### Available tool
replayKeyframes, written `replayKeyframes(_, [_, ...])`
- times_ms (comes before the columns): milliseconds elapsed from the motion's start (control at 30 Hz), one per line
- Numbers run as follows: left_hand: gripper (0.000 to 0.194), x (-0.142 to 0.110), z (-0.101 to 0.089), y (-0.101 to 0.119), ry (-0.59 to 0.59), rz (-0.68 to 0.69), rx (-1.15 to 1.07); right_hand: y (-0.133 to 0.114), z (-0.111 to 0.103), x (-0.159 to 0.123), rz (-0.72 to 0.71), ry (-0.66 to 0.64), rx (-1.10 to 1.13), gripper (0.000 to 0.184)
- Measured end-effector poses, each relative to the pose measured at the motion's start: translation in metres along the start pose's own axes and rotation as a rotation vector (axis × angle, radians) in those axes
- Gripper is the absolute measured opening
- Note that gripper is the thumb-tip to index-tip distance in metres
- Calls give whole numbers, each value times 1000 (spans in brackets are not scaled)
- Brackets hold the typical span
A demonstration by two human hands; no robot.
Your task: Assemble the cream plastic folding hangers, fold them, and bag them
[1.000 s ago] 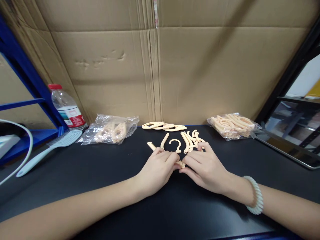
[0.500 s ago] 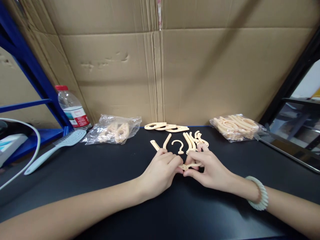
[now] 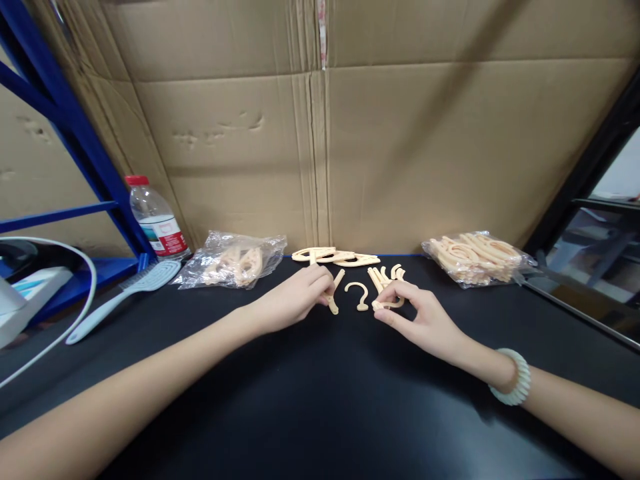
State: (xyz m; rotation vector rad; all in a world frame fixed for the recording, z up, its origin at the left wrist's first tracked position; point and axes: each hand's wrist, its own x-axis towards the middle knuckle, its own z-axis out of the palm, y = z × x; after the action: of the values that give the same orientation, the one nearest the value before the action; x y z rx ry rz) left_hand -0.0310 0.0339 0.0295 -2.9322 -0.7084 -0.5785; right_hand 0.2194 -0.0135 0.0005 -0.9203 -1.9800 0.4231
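My right hand (image 3: 420,320) pinches a cream plastic hanger hook (image 3: 397,304) by its base between thumb and fingers. Closed around another piece is my left hand (image 3: 300,297); the end of a hanger arm (image 3: 313,256) sticks up past its knuckles, the rest hidden by the fingers. Touching or very near the left fingertips, a second hanger arm (image 3: 337,288) lies on the black table. Between the hands rests a loose hook (image 3: 358,293). Several more arms and hooks (image 3: 384,275) lie just beyond my right hand, partly covered by it.
Joined cream hanger pieces (image 3: 350,258) lie at the table's back edge. Clear bags of parts stand left (image 3: 235,261) and right (image 3: 475,257). A bottle (image 3: 163,227), a hairbrush (image 3: 125,300) and a white cable (image 3: 94,280) are at left; a dark glossy panel (image 3: 585,300) is at right.
My hands have parted from their joint grip. My left hand has moved left and forward and taken hold of a hanger arm. My right hand has moved slightly forward, keeping the hook.
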Motion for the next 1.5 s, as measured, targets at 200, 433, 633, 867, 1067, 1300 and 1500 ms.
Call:
replayKeyframes(200, [12, -5, 0, -2, -156, -13, -184, 0, -1, -1, -53, -8, -64, 4])
replayKeyframes(433, [29, -7, 18, 7, 31, -209, -115, 11, 1, 8, -214, -26, -299, 5])
replayKeyframes(633, [21, -7, 36, 8, 116, -251, -131, 19, 13, 17, -260, -139, -461, 14])
replayKeyframes(867, [12, -5, 35, 11, 177, -238, -163, 23, 18, 17, -223, -222, -502, 12])
replayKeyframes(1067, [10, -6, 38, 12, 224, -223, -123, 29, 3, 21, -191, -171, -437, 22])
replayKeyframes(1300, [15, -8, 37, 7, 204, -184, -84, 32, -20, 15, -231, -263, -463, 13])
replayKeyframes(1500, [16, -10, 37, -2, 217, -198, -30, 40, -22, 24, -252, -254, -446, 12])
